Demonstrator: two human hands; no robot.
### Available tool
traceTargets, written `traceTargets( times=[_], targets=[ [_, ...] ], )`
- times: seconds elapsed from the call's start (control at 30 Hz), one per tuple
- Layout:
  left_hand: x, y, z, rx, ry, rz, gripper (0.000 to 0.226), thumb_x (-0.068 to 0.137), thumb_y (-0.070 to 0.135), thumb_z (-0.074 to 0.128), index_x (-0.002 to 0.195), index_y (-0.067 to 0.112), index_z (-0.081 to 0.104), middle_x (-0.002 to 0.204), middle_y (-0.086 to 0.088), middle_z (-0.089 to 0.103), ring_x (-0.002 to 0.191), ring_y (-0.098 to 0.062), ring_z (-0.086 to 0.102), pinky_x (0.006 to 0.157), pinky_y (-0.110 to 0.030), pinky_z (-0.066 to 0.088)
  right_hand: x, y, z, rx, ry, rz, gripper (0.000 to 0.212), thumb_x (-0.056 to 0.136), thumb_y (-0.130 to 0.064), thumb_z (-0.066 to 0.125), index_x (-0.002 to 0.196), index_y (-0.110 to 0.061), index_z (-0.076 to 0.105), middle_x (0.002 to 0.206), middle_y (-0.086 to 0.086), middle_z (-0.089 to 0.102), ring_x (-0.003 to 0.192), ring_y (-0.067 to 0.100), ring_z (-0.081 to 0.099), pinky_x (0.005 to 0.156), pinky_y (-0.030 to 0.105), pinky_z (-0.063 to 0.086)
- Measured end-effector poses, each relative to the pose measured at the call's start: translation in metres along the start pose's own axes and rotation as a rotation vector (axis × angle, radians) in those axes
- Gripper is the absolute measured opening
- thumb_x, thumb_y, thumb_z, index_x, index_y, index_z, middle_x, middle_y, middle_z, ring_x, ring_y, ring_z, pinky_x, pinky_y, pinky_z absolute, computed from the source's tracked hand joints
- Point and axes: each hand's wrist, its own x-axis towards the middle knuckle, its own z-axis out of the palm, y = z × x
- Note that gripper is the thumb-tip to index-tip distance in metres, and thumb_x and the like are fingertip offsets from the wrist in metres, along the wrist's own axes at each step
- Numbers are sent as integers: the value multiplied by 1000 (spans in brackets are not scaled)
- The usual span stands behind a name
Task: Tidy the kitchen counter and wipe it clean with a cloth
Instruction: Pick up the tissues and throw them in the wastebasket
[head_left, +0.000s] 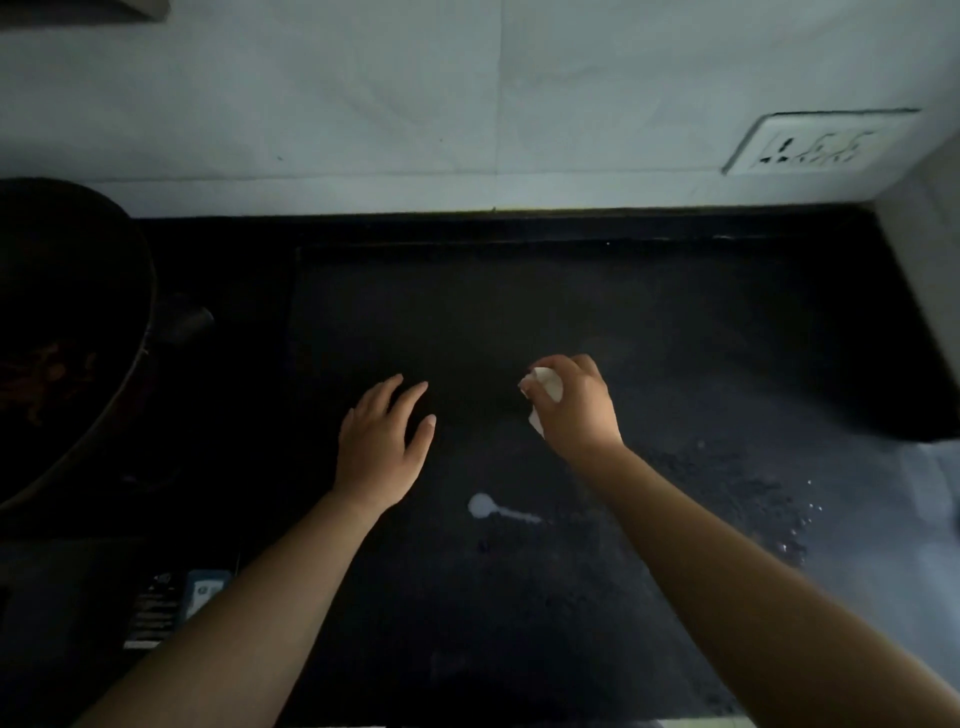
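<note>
Looking down over both forearms, I see them reach forward side by side above the dark counter (519, 301), bare from elbow to wrist. My left hand (382, 441) lies palm down with the wrist straight, its fingers spread apart and stretched toward the wall (415, 104); it holds nothing, and I cannot tell whether the palm touches the surface or hangs just over it. My right hand (576, 405) is to its right and a little farther forward, wrist bent inward, knuckles up, fingers and thumb curled tight round a small white cloth (545, 389). The cloth is crumpled into a wad, with bits poking out on the thumb side above and below the fist. I cannot make out whether it meets the counter. Nearer to me, between the two forearms, a white spill (483, 505) sits on the counter as a round blob with a short streak trailing right. Droplets (795, 525) glint on the counter at the right, beyond the right forearm. A dark pan (78, 322) stands at the left edge, well apart from the left hand, and a small packet (205, 590) lies below it. A socket (815, 143) is set in the wall at upper right.
</note>
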Motion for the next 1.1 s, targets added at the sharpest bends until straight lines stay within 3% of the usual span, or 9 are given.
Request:
traceTargets(
  times=[0.13, 0.3, 0.43, 0.57, 0.7, 0.83, 0.97, 1.1],
  targets=[
    [-12, 41, -21, -158, 45, 84, 45, 93, 37, 44, 134, 20, 43, 140, -4, 44, 130, -19, 37, 104, -33, 31, -32, 11, -32, 58, 68, 10, 25, 89, -36, 56, 106, -19, 62, 112, 0, 49, 96, 16, 50, 77, 22, 36],
    [-62, 113, -20, -428, -15, 182, 37, 93, 37, 46, 128, 26, 48, 127, 11, 50, 114, -1, 44, 89, -14, 34, -105, 42, -83, 129, 196, 61, 22, 89, -38, 56, 102, -22, 64, 108, -6, 51, 89, 7, 49, 61, 4, 36],
    [-124, 172, 0, -597, -141, 248, 36, 83, 52, 43, 114, 39, 53, 114, 16, 57, 105, 1, 53, 90, -26, 43, -196, 81, -120, 119, 319, 125, 17, 87, -39, 58, 97, -27, 64, 103, -10, 51, 86, 4, 49, 67, 10, 34],
    [-198, 236, 24, -692, -338, 348, 28, 81, 49, 46, 107, 42, 56, 111, 13, 60, 101, 4, 55, 86, -23, 45, -303, 129, -150, 146, 495, 187, 11, 85, -36, 62, 91, -27, 66, 96, -10, 55, 84, 1, 54, 72, 1, 34],
    [-266, 296, 50, -724, -499, 489, 31, 76, 54, 45, 102, 41, 58, 109, 8, 62, 99, -1, 58, 86, -22, 46, -404, 171, -173, 162, 648, 266, 11, 83, -32, 65, 90, -23, 67, 92, -6, 58, 84, 4, 56, 76, 2, 35],
    [-341, 356, 77, -688, -667, 642, 36, 77, 55, 44, 105, 37, 58, 108, 10, 63, 98, 4, 56, 81, -11, 42, -506, 207, -194, 178, 802, 321, 8, 83, -30, 66, 88, -25, 65, 90, -11, 57, 86, -3, 55, 76, 5, 37],
    [-422, 406, 102, -590, -876, 801, 29, 82, 42, 47, 107, 35, 59, 105, 12, 64, 95, 3, 56, 84, -20, 44, -613, 235, -198, 215, 1034, 454, 8, 82, -32, 65, 87, -26, 64, 89, -10, 59, 88, -5, 54, 77, 5, 36],
    [-493, 441, 124, -440, -1093, 998, 31, 80, 49, 47, 106, 37, 59, 105, 12, 64, 96, -1, 57, 85, -24, 44, -709, 245, -174, 329, 1273, 654, 9, 81, -32, 62, 86, -26, 64, 89, -10, 60, 86, 0, 56, 76, 7, 38]
  ],
)
